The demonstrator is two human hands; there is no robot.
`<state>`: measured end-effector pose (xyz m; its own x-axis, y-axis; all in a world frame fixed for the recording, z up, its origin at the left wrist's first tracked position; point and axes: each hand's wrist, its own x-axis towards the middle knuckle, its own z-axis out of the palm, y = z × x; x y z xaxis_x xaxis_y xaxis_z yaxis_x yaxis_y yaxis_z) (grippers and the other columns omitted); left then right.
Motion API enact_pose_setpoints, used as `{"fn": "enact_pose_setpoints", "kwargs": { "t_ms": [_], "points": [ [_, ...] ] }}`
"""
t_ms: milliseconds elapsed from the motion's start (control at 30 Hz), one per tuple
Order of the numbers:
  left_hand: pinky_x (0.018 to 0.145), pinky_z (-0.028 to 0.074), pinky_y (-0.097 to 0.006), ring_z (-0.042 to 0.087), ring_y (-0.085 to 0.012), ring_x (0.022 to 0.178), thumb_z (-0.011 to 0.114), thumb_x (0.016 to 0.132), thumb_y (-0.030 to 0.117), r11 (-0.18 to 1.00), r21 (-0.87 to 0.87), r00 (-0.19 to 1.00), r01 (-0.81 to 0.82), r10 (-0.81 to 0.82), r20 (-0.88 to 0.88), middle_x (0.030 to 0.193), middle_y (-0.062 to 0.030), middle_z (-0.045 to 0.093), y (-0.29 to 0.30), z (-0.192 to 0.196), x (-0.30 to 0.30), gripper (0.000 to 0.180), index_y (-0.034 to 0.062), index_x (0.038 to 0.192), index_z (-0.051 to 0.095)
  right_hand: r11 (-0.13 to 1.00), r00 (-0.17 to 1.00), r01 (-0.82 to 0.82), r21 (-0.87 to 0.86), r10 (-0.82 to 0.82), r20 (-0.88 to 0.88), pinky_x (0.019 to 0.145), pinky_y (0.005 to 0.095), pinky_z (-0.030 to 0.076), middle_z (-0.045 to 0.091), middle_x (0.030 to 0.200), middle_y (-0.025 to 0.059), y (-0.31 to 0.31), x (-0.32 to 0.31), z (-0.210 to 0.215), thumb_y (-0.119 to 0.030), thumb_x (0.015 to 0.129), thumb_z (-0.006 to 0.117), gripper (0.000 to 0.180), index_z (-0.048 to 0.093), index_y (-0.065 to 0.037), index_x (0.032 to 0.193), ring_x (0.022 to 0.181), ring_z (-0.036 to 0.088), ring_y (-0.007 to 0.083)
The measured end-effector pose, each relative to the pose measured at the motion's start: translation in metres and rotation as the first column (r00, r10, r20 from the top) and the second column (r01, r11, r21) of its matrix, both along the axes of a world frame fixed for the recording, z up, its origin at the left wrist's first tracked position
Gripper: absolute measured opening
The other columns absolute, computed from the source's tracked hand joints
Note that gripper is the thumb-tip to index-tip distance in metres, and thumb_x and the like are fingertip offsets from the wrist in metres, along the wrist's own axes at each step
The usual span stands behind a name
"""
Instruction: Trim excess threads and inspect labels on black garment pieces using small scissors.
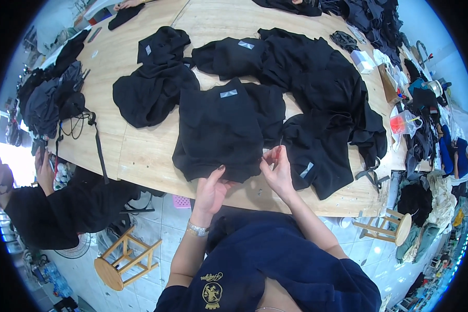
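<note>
A black garment (221, 125) with a small grey label (228, 93) lies spread on the wooden table in front of me. My left hand (211, 191) grips its near edge, thumb on top and fingers tucked underneath. At the garment's lower right corner, my right hand (277, 169) is closed in a pinch. A thin, shiny sliver shows above its fingers, too small to name. Just right of that hand lies another black garment (325, 151), also bearing a pale label (307, 169).
More black garments (156, 88) lie across the wooden table (104, 67). A dark cloth pile with cords (47, 99) sits at the left. Beside it works another person (41, 208). Wooden stools (120, 270) stand on the tiled floor. A white box (362, 61) is at the right.
</note>
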<state>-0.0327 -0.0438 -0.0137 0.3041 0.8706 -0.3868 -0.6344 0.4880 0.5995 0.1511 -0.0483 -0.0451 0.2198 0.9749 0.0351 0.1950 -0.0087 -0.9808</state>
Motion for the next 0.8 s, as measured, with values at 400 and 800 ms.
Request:
{"fn": "enact_pose_setpoints", "kwargs": {
  "t_ms": [400,800],
  "points": [
    [0.074,0.054,-0.037,0.06,-0.0144,0.084,0.044,0.094,0.013,0.995,0.088,0.999,0.05,-0.051,0.011,0.1,-0.0084,0.061,-0.005,-0.002,-0.006,0.019,0.0013,0.099,0.058,0.937,0.931,-0.299,0.178,0.246,0.268,0.053,0.0289,0.042,0.049,0.073,0.0061,0.011,-0.031,0.037,0.002,0.078,0.058,0.022,0.041,-0.004,0.091,0.057,0.05,0.0161],
    [0.098,0.042,-0.049,0.057,-0.0204,0.104,0.046,0.092,0.005,0.991,0.02,0.976,-0.134,0.128,0.175,0.113,-0.0077,0.058,-0.003,0.001,-0.001,0.02,0.006,0.111,0.051,0.984,0.984,-0.177,-0.028,0.177,0.011,0.052,0.0228,0.038,0.051,0.073,0.0051,0.002,-0.013,0.044,-0.005,0.081,0.061,0.027,0.034,-0.005,0.081,0.061,0.047,0.0079]
  ]
}}
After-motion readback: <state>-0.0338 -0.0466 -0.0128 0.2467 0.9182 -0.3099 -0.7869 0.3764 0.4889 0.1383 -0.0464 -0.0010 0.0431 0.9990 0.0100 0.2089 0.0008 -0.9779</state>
